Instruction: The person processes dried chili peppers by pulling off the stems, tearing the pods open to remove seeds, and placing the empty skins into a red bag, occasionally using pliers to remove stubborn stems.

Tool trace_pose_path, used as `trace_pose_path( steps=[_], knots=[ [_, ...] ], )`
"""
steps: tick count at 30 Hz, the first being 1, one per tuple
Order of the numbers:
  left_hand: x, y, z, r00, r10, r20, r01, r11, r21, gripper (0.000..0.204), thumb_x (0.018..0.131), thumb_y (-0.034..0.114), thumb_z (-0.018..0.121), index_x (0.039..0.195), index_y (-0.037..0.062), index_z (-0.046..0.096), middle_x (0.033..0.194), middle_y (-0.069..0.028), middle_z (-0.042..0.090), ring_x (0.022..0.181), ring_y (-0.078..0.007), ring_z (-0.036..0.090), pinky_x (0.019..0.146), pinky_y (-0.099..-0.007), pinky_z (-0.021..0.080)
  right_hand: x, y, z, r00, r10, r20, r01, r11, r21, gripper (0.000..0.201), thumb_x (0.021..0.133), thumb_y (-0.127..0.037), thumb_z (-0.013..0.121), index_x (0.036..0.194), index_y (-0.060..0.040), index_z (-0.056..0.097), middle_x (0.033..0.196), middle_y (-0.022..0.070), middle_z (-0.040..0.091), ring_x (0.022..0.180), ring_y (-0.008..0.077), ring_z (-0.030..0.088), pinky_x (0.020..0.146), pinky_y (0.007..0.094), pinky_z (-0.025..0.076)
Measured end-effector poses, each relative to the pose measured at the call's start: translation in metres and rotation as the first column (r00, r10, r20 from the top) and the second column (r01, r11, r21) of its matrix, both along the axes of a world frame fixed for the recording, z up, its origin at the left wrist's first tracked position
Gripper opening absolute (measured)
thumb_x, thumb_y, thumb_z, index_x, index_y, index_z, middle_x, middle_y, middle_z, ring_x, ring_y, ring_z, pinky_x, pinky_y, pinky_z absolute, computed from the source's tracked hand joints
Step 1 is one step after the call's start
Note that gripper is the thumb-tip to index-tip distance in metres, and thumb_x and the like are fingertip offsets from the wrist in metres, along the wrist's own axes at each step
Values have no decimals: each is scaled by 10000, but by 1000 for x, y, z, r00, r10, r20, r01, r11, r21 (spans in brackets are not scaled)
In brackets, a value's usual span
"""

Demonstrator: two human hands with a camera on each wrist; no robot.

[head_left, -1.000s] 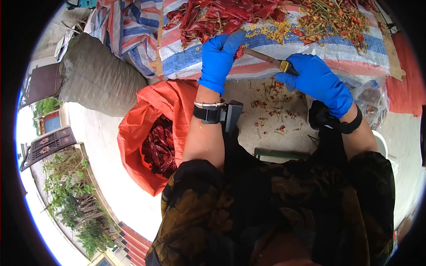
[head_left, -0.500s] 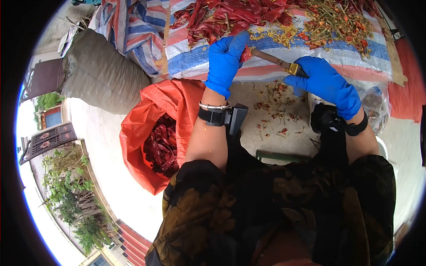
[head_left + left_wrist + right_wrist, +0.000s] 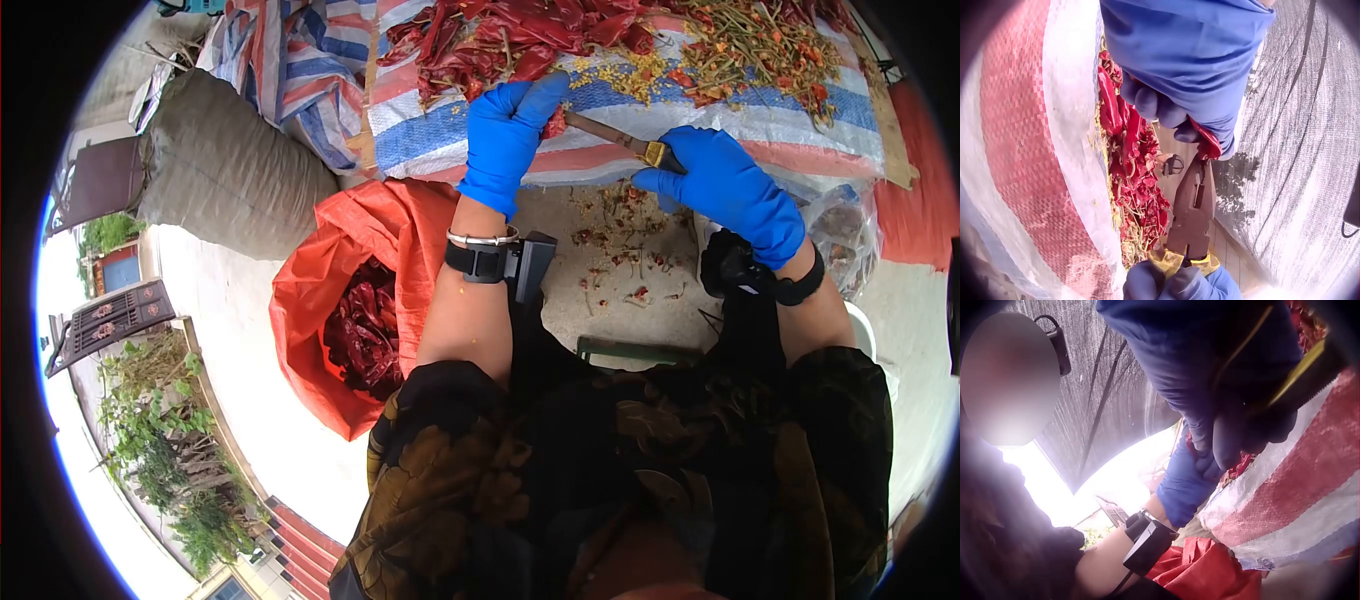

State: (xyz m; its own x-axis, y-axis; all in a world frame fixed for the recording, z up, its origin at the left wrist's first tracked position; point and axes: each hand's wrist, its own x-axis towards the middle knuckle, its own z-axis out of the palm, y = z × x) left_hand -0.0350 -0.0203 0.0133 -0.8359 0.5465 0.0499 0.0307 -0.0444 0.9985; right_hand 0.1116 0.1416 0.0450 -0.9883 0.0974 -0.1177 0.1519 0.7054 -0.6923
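In a blue glove, my left hand (image 3: 505, 140) holds a red chili pepper (image 3: 1209, 147) by curled fingers, its end poking out past the thumb. My right hand (image 3: 730, 185), gloved the same, grips a pair of pliers (image 3: 1190, 219) with rusty brown metal and yellow-and-black handles. The tips of the pliers are right at the pepper's exposed end in the left wrist view. Most of the pepper is hidden inside the left hand. Both hands are over the near edge of a striped woven sheet (image 3: 430, 140).
Red peppers (image 3: 530, 35) are heaped on the sheet, beside loose yellow seeds (image 3: 635, 78) and a pile of stems (image 3: 765, 55). An open red sack (image 3: 300, 300) of peppers stands left of my left arm. A full grey-green sack (image 3: 235, 165) leans behind it. Scraps litter the floor (image 3: 570, 300).
The head view has shifted slightly, moving hands and surroundings a little to the right in it. The pliers remain at the pepper, and both hands keep their hold.
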Motion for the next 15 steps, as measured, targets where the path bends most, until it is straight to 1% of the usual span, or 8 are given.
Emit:
trace_pose_path(
  steps=[3, 5, 8, 11, 12, 13, 14, 15],
  knots=[
    [-5, 0, -7, 999, 13, 44, -16, 998, 53, 257, 747, 287, 703, 592, 112, 597, 524, 73, 454, 478, -17, 355, 434, -185, 283, 0, 1, -1, 1000, -6, 3, 6, 1000, -30, 328, 749, -347, 625, 730, -21, 596, 658, 136, 593, 671, 319, 575, 629, 381, 447],
    [-2, -1, -3, 999, 40, 17, -40, 999, 23, 304, 754, 231, 696, 529, 81, 559, 498, 70, 409, 491, -38, 301, 448, -226, 246, 1, 2, -5, 1000, -6, -20, 6, 1000, -27, 324, 747, -344, 627, 734, -22, 596, 665, 136, 594, 672, 319, 575, 627, 383, 446],
    [-3, -1, -5, 999, 50, -18, -49, 998, 32, 336, 751, 242, 700, 502, 94, 528, 498, 74, 385, 494, -35, 290, 447, -231, 234, 3, 3, -6, 997, 1, -80, 2, 999, 45, 329, 742, -351, 630, 728, -25, 588, 670, 137, 589, 657, 320, 571, 611, 392, 442],
    [-1, 0, -1, 995, 79, 62, -80, 997, 8, 347, 743, 277, 706, 504, 102, 526, 481, 57, 409, 440, -39, 310, 416, -226, 237, 4, 3, -5, 991, 27, -134, -5, 988, 157, 325, 736, -349, 634, 731, -29, 574, 679, 137, 579, 657, 324, 563, 608, 392, 435],
    [0, 0, 2, 995, 79, 62, -79, 997, 8, 347, 743, 277, 706, 504, 102, 526, 481, 57, 409, 440, -39, 310, 416, -226, 237, 4, 2, -5, 979, 57, -194, 5, 952, 307, 318, 728, -341, 638, 733, -32, 566, 724, 136, 576, 690, 323, 558, 631, 389, 431],
    [1, 0, 6, 986, 47, 161, -49, 999, 6, 321, 755, 304, 688, 538, 116, 544, 487, 46, 436, 422, -47, 352, 396, -218, 248, 4, 2, -6, 964, 96, -248, 26, 893, 449, 311, 719, -333, 642, 734, -34, 557, 770, 136, 574, 724, 321, 554, 653, 386, 426],
    [2, -1, 7, 966, 17, 260, -20, 1000, 8, 300, 767, 331, 669, 571, 130, 562, 493, 35, 462, 404, -55, 394, 377, -209, 259, 4, 4, -8, 964, 95, -247, 26, 894, 448, 311, 719, -333, 642, 734, -34, 557, 770, 136, 574, 724, 321, 554, 653, 386, 426],
    [0, -1, 7, 965, 18, 260, -20, 1000, 7, 300, 767, 331, 669, 571, 130, 562, 493, 35, 462, 404, -55, 394, 377, -209, 259, 3, 9, -12, 944, 144, -298, 22, 871, 490, 298, 715, -320, 641, 746, -35, 556, 830, 137, 565, 777, 318, 544, 694, 387, 417]
  ],
)
